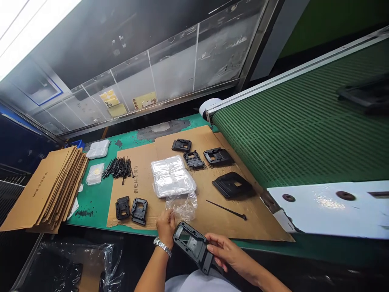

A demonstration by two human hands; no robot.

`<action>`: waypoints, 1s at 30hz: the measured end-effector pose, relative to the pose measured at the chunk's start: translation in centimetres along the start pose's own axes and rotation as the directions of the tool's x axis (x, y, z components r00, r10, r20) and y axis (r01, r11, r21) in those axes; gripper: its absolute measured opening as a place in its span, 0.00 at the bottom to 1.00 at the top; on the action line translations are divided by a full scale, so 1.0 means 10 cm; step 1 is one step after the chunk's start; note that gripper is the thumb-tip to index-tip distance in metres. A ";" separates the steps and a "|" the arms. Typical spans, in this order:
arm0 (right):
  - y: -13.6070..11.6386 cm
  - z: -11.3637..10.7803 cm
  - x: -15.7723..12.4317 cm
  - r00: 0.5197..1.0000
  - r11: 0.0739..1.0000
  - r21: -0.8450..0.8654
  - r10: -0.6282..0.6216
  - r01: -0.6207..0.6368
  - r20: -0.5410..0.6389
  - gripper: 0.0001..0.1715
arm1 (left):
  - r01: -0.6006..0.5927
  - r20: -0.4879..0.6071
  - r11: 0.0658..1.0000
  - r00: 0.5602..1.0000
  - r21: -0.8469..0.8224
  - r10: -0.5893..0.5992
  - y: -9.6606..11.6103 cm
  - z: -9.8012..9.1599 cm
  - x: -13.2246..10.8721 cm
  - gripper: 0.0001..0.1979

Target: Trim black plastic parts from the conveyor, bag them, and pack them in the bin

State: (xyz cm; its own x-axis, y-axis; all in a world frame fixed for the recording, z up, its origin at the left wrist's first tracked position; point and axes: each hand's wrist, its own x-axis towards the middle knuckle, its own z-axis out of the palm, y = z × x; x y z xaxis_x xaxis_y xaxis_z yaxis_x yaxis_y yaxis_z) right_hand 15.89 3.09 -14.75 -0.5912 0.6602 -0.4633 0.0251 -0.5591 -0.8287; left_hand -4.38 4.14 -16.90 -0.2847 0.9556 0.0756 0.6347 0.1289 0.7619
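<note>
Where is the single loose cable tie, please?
Head view: the cable tie lies on the cardboard, right of the plastic bags, beyond the right hand.

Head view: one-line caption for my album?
Right hand holds a black plastic part; left hand touches a clear bag on cardboard.

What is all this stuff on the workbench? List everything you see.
table: one, green, centre
cardboard sheet: one, brown, on the table
black parts: six, black, lying on the cardboard sheet
bag stack: one, clear, mid-sheet
loose clear bag: one, clear, before the bag stack
cable ties: one bundle, black, left of the bag stack
single tie: one, black, right of it
small packets: two, clear, table's left
cardboard stack: one, brown, far left
conveyor belt: one, green, right
held black part: one, black, in the right hand
watch: one, silver, left wrist
left hand: one, at the loose clear bag's edge
right hand: one, holding the held black part
</note>
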 end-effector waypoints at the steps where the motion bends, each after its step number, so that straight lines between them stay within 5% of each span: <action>1: 0.03 0.02 0.06 0.999 0.999 0.035 -0.009 0.010 -0.043 0.27 | -0.009 0.030 1.000 0.999 -0.015 0.010 -0.02 0.00 -0.02 0.10; 8: 0.24 0.03 0.32 0.950 0.992 0.093 -0.053 0.086 -0.307 0.23 | -0.005 0.100 0.998 0.995 -0.069 0.012 -0.06 -0.02 -0.23 0.11; 17: 0.34 0.21 0.37 0.860 0.980 -0.168 -0.172 0.102 -0.480 0.19 | 0.114 -0.145 0.993 0.983 0.000 -0.113 0.03 0.00 -0.26 0.12; 21: 0.24 0.21 0.32 0.849 0.952 -0.244 -0.280 0.186 -0.448 0.15 | -0.021 -0.010 0.998 1.000 -0.051 0.021 0.20 -0.03 -0.15 0.08; 25: 0.16 0.23 0.35 0.822 0.931 -0.222 -0.362 0.291 -0.439 0.19 | -0.173 0.160 0.979 0.969 -0.103 0.188 0.36 -0.06 -0.23 0.08; 30: 0.11 0.25 0.45 0.798 0.950 -0.092 -0.300 0.298 -0.523 0.26 | -0.258 0.161 0.966 0.954 0.017 0.252 0.45 -0.17 -0.34 0.14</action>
State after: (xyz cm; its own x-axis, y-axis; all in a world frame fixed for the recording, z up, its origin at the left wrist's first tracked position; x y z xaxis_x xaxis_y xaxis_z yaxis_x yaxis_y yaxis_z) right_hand 11.21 4.22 -16.92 -0.0579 0.9569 -0.2847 -0.0782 -0.2887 -0.9542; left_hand -1.81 1.02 -12.66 0.0039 0.9871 0.1603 0.6990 -0.1173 0.7055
